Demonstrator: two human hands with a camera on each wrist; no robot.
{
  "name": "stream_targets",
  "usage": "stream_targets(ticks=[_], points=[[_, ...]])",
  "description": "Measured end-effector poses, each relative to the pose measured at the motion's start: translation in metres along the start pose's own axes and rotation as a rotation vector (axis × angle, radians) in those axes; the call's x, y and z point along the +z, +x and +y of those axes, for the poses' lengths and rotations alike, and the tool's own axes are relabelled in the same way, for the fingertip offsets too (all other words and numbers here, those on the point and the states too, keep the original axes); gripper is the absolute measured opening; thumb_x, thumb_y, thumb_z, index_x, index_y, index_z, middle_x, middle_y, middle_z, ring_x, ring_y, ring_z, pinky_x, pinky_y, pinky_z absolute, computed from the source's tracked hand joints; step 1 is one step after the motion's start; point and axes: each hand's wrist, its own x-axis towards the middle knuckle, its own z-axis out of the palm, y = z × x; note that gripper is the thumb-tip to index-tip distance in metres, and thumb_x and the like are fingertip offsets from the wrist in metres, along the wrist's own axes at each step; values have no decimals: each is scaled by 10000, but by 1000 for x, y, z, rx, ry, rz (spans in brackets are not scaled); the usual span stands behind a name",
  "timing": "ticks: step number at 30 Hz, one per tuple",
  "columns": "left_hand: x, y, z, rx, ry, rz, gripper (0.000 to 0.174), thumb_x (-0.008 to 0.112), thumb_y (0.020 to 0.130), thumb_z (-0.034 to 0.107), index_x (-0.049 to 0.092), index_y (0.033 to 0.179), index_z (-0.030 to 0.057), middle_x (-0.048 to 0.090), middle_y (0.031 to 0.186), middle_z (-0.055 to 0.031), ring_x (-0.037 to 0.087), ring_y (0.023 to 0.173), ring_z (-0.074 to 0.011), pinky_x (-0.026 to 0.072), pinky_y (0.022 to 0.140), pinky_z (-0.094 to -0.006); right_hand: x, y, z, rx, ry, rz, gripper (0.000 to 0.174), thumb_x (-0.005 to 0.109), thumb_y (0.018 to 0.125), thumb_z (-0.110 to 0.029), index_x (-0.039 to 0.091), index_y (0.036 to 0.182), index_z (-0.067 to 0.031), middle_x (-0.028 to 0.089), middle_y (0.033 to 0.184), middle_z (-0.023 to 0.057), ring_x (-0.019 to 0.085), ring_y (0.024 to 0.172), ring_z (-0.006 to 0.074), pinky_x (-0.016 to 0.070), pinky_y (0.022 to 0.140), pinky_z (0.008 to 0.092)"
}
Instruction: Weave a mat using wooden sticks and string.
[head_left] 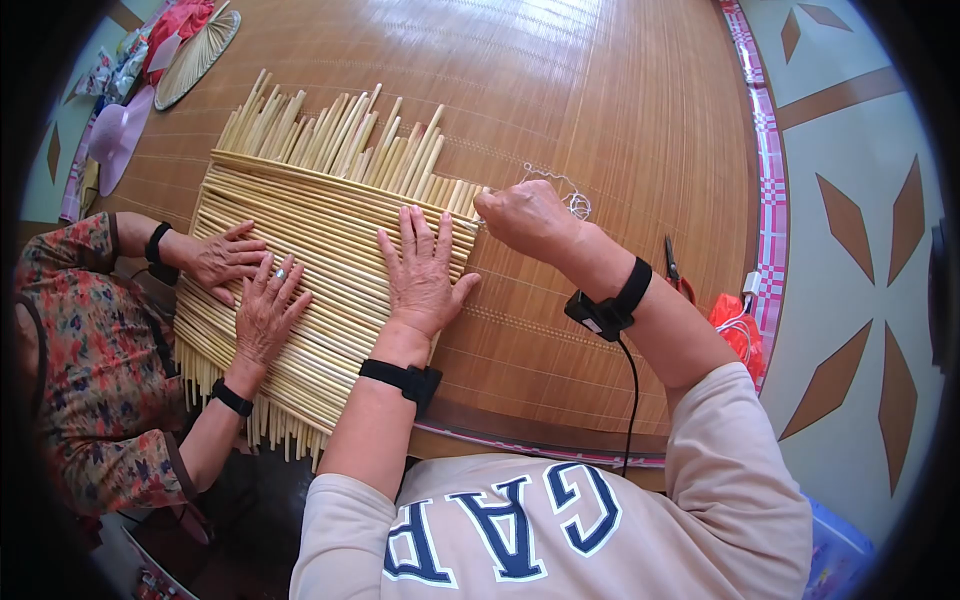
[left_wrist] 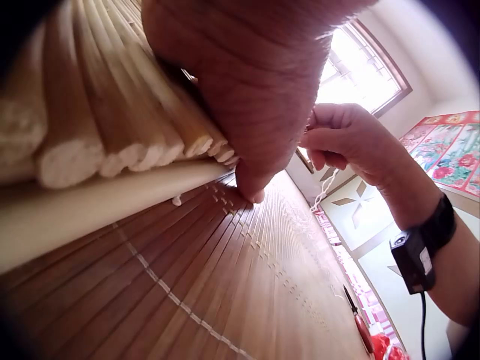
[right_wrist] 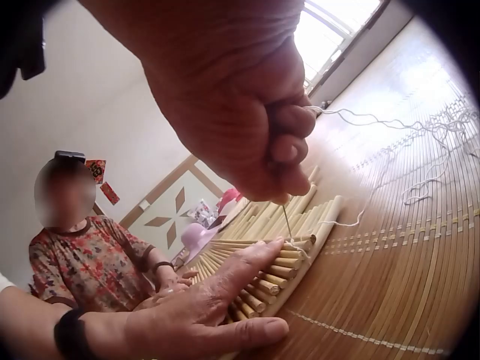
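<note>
My left hand (head_left: 418, 275) lies spread over a mat of pale round sticks (head_left: 300, 225), fingers straight and thumb out past its right edge. At the mat's upper right corner, my right hand (head_left: 535, 218) is curled and grips white string (right_wrist: 360, 118). In the right wrist view, a short taut length runs from these fingers down to the stick ends, and a loose tangle trails off across the bed mat. The sticks lie side by side, with uneven ends jutting out along the far side. Seen from the left wrist, the stick ends (left_wrist: 71, 161) rise just beside the left thumb.
Across from me, another person rests both hands (head_left: 262, 318) on the sticks. Underneath spreads a brown bamboo bed mat (head_left: 620, 130). Scissors (head_left: 675, 268) and a red plastic bag (head_left: 737, 328) lie to the right. A fan (head_left: 200, 58) and a pink hat (head_left: 120, 138) are far left.
</note>
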Motion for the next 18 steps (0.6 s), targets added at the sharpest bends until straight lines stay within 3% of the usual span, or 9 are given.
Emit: stream_targets(ticks=[14,16,18], points=[[8,-2,0,-1,39,16,843,561,769,524,207,1401,93,121,1432,-226,25,1359,-343,17,1048,-593,-6,2,-5,-29,-10,-65,78,524,782,-80,523,719,-33,600,634,134,639,611,272,498,493,370],[8,-2,1,-3,45,9,843,559,772,523,204,1401,90,118,1434,-226,21,1360,-341,13,1050,-591,-6,3,-7,17,21,-109,103,528,751,-98,601,748,-26,621,664,163,645,671,306,515,558,379],[7,-2,1,-7,49,4,842,557,774,523,202,1402,87,114,1435,-225,17,1361,-340,8,1051,-588,-7,4,-8,7,10,-122,101,528,751,-99,596,748,-25,620,662,165,644,669,308,513,556,380]])
